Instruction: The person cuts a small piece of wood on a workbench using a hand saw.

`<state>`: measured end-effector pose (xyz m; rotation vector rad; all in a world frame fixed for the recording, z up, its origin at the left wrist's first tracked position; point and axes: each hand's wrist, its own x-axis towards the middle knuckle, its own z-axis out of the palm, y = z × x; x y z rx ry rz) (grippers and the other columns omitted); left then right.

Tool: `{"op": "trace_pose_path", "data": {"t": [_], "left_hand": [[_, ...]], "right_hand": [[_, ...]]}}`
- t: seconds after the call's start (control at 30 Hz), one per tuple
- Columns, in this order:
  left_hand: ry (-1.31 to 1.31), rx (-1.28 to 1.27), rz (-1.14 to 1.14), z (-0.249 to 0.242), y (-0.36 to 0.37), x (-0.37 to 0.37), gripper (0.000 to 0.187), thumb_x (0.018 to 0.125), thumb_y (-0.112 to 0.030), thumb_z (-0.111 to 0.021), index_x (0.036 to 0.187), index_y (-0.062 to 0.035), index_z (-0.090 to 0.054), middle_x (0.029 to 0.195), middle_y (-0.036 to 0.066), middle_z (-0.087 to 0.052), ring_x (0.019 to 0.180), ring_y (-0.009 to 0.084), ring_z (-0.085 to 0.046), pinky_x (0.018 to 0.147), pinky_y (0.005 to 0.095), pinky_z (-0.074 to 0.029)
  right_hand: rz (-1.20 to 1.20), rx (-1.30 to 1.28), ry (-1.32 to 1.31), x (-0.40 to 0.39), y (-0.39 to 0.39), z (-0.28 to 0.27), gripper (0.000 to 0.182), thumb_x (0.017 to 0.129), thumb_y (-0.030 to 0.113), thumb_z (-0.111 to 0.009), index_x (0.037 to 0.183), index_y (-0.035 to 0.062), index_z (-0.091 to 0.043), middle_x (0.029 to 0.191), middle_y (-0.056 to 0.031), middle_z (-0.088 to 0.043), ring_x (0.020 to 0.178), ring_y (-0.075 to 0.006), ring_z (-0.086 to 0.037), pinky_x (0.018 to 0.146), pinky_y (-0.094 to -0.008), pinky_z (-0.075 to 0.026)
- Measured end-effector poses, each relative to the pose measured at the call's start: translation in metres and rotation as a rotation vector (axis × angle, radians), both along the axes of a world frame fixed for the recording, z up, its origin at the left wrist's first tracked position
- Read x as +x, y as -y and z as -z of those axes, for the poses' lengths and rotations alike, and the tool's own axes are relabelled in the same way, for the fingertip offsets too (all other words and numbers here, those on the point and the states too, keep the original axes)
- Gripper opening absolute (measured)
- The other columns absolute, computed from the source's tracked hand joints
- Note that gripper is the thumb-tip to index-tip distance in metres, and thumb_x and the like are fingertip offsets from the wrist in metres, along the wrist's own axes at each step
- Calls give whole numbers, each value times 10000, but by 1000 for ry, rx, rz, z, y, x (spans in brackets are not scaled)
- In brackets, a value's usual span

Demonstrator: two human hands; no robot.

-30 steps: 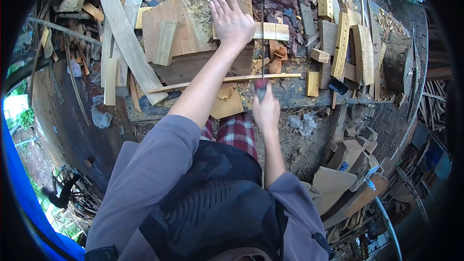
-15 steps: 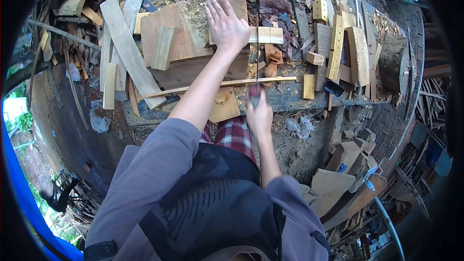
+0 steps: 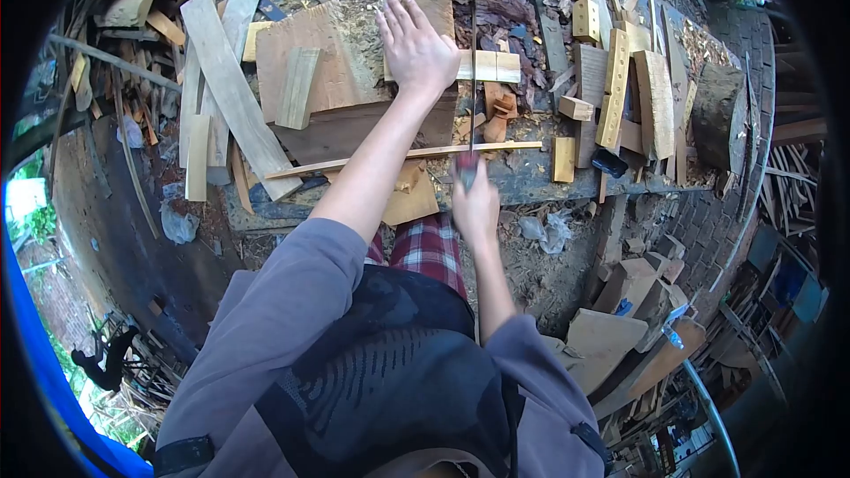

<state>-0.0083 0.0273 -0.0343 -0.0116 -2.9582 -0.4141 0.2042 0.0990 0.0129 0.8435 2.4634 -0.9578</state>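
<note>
My left hand (image 3: 423, 55) lies flat with its fingers stretched out, pressing on a short pale wooden piece (image 3: 498, 68) set across thicker boards. In my right hand (image 3: 476, 210) is the red and dark handle of a handsaw (image 3: 474, 111), gripped close to the bench's front edge. Its thin blade, seen edge-on, points away from me and crosses the pale piece just right of my left hand. Pencil-like lines mark that piece. A small turned brown wooden part (image 3: 498, 121) stands right of the blade. Below both runs a long thin wooden strip (image 3: 425, 151).
Several planks (image 3: 232, 80) lie at the left of the littered bench. On the right are a yellowish block with a row of holes (image 3: 613, 97), other offcuts and a dark log end (image 3: 719, 115). Wood scraps (image 3: 606, 336) pile on the ground at lower right.
My right hand and the saw stay at almost the same place, blurred by motion in both frames. My left hand keeps its place on the wooden piece.
</note>
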Motion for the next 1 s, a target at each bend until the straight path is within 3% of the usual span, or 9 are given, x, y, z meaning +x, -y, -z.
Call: {"op": "trace_pose_path", "data": {"t": [0.07, 0.17, 0.3, 0.4, 0.43, 0.6, 0.73, 0.87, 1.0], "left_hand": [[-11, -22, 13, 0, -1, -1, 712, 808, -247, -425, 1401, 130, -311, 1483, 350, -226, 1424, 400, -206, 1188, 444, -59], [-22, -11, 36, 4, 2, 3, 707, 810, -248, -426, 1402, 123, -316, 1480, 352, -232, 1420, 403, -215, 1187, 446, -73], [-48, 7, 38, 5, -1, -2, 702, 809, -250, -429, 1397, 119, -329, 1483, 344, -235, 1418, 403, -221, 1185, 453, -94], [-17, 7, -22, 4, 1, -1, 702, 805, -249, -431, 1391, 126, -335, 1486, 338, -237, 1423, 401, -206, 1187, 448, -83], [-25, 11, -20, 4, 0, -3, 703, 805, -248, -430, 1390, 129, -335, 1486, 341, -235, 1425, 401, -202, 1187, 446, -81], [6, -7, -21, 3, -1, -4, 703, 811, -247, -428, 1388, 142, -324, 1477, 361, -228, 1428, 401, -193, 1187, 442, -88], [-13, -1, 4, 6, -2, -2, 705, 811, -247, -432, 1391, 140, -321, 1479, 360, -225, 1425, 403, -200, 1186, 440, -92], [-15, 37, -13, 3, -1, -3, 706, 807, -239, -430, 1387, 147, -320, 1477, 358, -234, 1424, 404, -202, 1188, 438, -86], [-22, 52, -20, 3, -2, -3, 711, 803, -231, -426, 1389, 154, -306, 1474, 359, -238, 1426, 404, -194, 1189, 437, -77]], "right_hand": [[10, -36, 43, 51, 2, -5, 395, 916, 314, -589, 1224, 78, -514, 817, -297, -638, 800, -465, -634, 679, -513, -496], [-10, -34, 16, 51, 3, -23, 385, 902, 305, -595, 1191, 65, -511, 760, -293, -634, 763, -465, -635, 665, -542, -492], [-21, -24, -25, -50, -7, -5, 399, 917, 344, -570, 1196, 67, -502, 821, -296, -646, 816, -475, -630, 708, -546, -488], [-1, -10, -101, -80, -9, 9, 379, 926, 352, -559, 1163, 60, -515, 834, -279, -654, 832, -467, -632, 719, -534, -490], [-31, -47, -191, -67, -12, 11, 374, 921, 337, -570, 1171, 65, -509, 817, -285, -649, 806, -470, -633, 696, -537, -492], [-30, 16, -54, 39, -3, -2, 384, 885, 282, -621, 1189, 74, -508, 768, -292, -635, 771, -461, -639, 656, -529, -492], [-54, -7, 39, -16, -8, -12, 402, 918, 356, -568, 1192, 68, -511, 834, -296, -647, 824, -471, -631, 728, -533, -490], [-37, -13, -94, -88, -13, 7, 416, 929, 388, -545, 1150, 37, -524, 914, -317, -639, 909, -477, -613, 796, -550, -469], [-24, -17, -63, -27, -9, 8, 421, 923, 368, -563, 1192, 47, -527, 852, -291, -651, 832, -474, -629, 725, -530, -492]]}}
